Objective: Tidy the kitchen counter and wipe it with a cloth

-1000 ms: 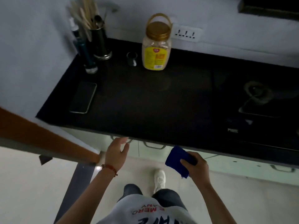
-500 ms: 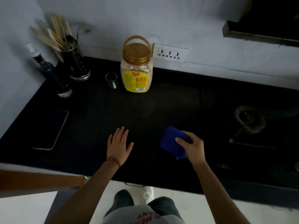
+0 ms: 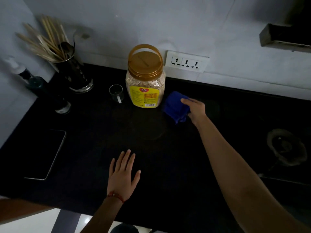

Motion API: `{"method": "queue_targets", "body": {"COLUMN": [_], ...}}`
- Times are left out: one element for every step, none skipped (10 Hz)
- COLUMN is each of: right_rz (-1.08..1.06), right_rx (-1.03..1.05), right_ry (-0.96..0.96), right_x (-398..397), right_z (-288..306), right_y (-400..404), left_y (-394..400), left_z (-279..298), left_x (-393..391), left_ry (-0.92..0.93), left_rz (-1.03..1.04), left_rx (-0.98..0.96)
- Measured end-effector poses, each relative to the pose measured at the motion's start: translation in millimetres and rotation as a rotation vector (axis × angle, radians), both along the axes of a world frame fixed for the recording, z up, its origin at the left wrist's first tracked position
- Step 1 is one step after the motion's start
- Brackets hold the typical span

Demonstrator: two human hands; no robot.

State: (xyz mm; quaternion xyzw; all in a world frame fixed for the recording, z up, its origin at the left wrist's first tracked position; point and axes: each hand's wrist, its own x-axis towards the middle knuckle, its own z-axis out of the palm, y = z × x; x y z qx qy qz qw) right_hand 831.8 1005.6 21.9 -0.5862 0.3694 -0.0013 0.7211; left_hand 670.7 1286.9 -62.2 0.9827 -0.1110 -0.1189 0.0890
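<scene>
A folded blue cloth (image 3: 174, 105) lies on the black counter (image 3: 168, 165) just right of a plastic jar (image 3: 145, 84) with a gold lid and yellow label. My right hand (image 3: 195, 109) reaches far forward and grips the cloth's right side against the counter. My left hand (image 3: 123, 174) lies flat on the counter near the front edge, fingers spread, holding nothing.
A small glass (image 3: 116, 93) stands left of the jar. A utensil holder (image 3: 75, 74) with chopsticks and a dark bottle (image 3: 43, 91) sit at the back left. A phone (image 3: 43, 153) lies at left. A stove burner (image 3: 286, 147) is at right. A wall socket (image 3: 186, 62) is behind.
My right hand has carried the blue cloth from below the counter edge up onto the counter and forward to beside the jar. My left hand came up and settled flat on the counter.
</scene>
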Motion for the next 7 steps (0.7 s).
{"method": "queue_targets", "body": {"right_rz": [0.009, 0.152, 0.293, 0.31, 0.299, 0.256, 0.205], "right_rx": [-0.004, -0.343, -0.589, -0.678, -0.693, -0.684, -0.724], "right_ry": [0.024, 0.132, 0.169, 0.126, 0.122, 0.128, 0.161], "right_x": [33, 48, 48, 42, 32, 10, -26], "right_z": [-9, -25, -31, -33, -30, -30, -36], "right_y": [-8, -18, -23, -20, -13, -6, 5], "left_y": [0, -1, 0, 0, 0, 1, 0], "left_z": [1, 3, 3, 2, 2, -2, -6], "left_x": [0, 2, 3, 3, 3, 2, 1], "left_ry": [0.023, 0.055, 0.073, 0.06, 0.037, 0.001, -0.032], "left_rz": [-0.005, 0.005, 0.009, 0.007, 0.005, -0.002, 0.01], "left_rx": [-0.005, -0.01, -0.019, -0.008, 0.006, 0.0, -0.02]}}
